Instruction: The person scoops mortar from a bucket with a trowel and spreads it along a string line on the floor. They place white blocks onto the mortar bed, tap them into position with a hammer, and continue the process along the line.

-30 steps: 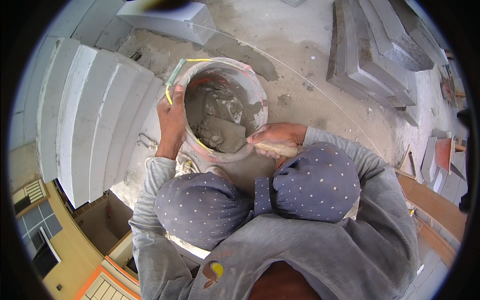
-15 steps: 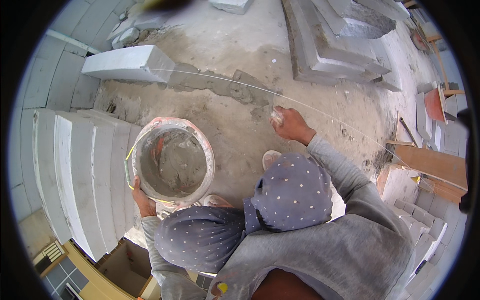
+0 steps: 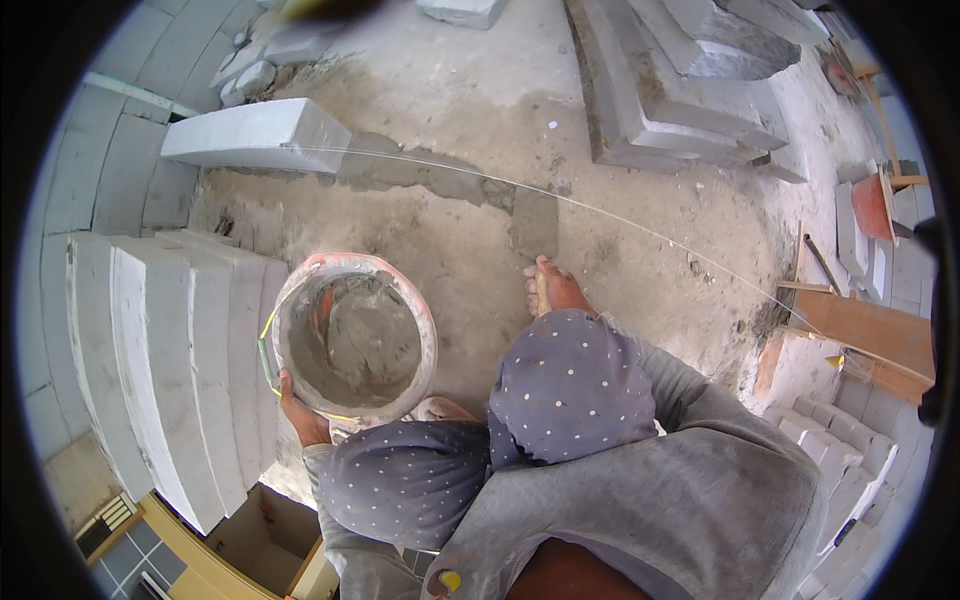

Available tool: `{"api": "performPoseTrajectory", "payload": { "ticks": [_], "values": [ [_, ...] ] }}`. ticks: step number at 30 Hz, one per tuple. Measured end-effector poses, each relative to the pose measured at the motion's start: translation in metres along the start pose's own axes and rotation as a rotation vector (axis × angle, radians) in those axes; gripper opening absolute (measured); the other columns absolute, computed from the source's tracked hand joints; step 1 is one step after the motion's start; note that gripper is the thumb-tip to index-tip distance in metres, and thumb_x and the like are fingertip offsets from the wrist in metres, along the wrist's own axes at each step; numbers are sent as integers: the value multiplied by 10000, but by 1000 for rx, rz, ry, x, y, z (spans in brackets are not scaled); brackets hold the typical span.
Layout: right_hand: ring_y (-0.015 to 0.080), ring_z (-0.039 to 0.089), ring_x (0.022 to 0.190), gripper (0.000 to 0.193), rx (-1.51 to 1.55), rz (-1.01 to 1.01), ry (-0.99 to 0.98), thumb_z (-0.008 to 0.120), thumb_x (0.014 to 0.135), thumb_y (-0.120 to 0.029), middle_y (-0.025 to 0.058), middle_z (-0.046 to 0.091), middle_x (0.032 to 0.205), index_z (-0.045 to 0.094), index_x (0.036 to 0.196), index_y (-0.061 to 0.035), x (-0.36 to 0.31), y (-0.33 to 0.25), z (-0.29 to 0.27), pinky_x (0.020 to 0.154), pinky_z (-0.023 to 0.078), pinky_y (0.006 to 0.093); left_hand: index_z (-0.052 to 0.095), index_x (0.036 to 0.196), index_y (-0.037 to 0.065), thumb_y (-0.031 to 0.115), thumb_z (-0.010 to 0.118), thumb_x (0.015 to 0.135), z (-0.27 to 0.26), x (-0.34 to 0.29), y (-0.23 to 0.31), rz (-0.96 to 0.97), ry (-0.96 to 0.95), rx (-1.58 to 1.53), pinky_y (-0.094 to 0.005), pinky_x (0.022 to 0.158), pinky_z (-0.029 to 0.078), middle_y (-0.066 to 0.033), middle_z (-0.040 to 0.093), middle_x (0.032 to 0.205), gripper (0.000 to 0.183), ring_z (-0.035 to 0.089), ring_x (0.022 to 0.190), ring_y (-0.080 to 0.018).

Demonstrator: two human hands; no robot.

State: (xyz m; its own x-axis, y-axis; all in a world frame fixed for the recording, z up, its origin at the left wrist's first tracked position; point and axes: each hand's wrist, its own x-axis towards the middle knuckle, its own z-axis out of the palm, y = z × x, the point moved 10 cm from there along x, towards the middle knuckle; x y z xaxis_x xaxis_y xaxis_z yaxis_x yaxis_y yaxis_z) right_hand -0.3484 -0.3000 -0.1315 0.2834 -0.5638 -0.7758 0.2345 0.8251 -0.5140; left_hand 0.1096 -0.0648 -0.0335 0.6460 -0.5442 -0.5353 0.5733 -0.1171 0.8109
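My left hand (image 3: pixel 303 408) grips the near left side of a round bucket (image 3: pixel 430 345) at its rim. Grey wet mortar (image 3: pixel 372 335) lies inside the bucket, and its wall is smeared with it. In my right hand (image 3: pixel 562 288) is a trowel (image 3: pixel 535 222), held by its pale handle. Its flat, mortar-coated blade points away from me, at the right end of a mortar strip (image 3: pixel 425 180) on the floor. A thin white string (image 3: pixel 640 232) runs taut above the strip. At the strip's left end stands a long pale block (image 3: pixel 240 135).
Large pale blocks (image 3: pixel 160 350) stand in a row left of the bucket. More blocks (image 3: pixel 690 110) are stacked at the far right. Beyond the string's right end are a brown board (image 3: pixel 870 325) and a red container (image 3: pixel 873 207). My bent knees (image 3: pixel 580 385) are close to the bucket.
My right hand has drawn back toward me, and the trowel blade now shows broad and flat near the strip's end. My left hand stays on the bucket.
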Motion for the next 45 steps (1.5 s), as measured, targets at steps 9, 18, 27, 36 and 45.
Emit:
{"api": "performPoseTrajectory", "payload": {
  "ticks": [9, 18, 27, 36, 45],
  "values": [
    [208, 585, 506, 424, -712, 9, 25, 511, 1016, -413, 82, 596, 732, 566, 1015, 8, 64, -23, 80, 443, 489, 373, 522, 1375, -31, 380, 549, 1003, 2, -5, 0, -31, 28, 21, -428, 1065, 438, -163, 593, 1352, 556, 570, 1220, -319],
    [203, 566, 477, 384, -762, -117, 204, 530, 1011, -373, 101, 599, 708, 580, 1016, 8, 34, -37, -28, 430, 467, 371, 533, 1363, -30, 375, 557, 1001, -3, -4, -2, -47, 81, 2, -427, 1059, 444, -152, 596, 1354, 544, 572, 1215, -319],
    [155, 553, 517, 433, -600, -151, 100, 478, 1033, -431, 45, 571, 728, 608, 1024, -18, 5, -28, -69, 476, 447, 327, 523, 1365, -33, 352, 531, 1019, 7, -9, -2, -76, 5, -68, -433, 1064, 441, -158, 598, 1346, 518, 571, 1216, -323],
    [269, 678, 724, 448, -999, -277, 145, 559, 999, -400, 172, 684, 824, 604, 1096, 35, -78, -56, -97, 672, 518, 385, 603, 1158, -12, 264, 638, 971, 24, -25, 30, 179, 82, 134, -388, 882, 517, -116, 655, 1078, 336, 635, 978, -216],
    [377, 685, 859, 279, -1995, -1048, -308, 636, 891, -200, 238, 690, 882, 649, 1072, 12, -135, -119, 173, 731, 538, 453, 635, 974, 5, 267, 624, 993, 155, -51, 71, 407, -145, 476, -270, 765, 429, -5, 602, 911, 262, 512, 842, -97]
  ]
}}
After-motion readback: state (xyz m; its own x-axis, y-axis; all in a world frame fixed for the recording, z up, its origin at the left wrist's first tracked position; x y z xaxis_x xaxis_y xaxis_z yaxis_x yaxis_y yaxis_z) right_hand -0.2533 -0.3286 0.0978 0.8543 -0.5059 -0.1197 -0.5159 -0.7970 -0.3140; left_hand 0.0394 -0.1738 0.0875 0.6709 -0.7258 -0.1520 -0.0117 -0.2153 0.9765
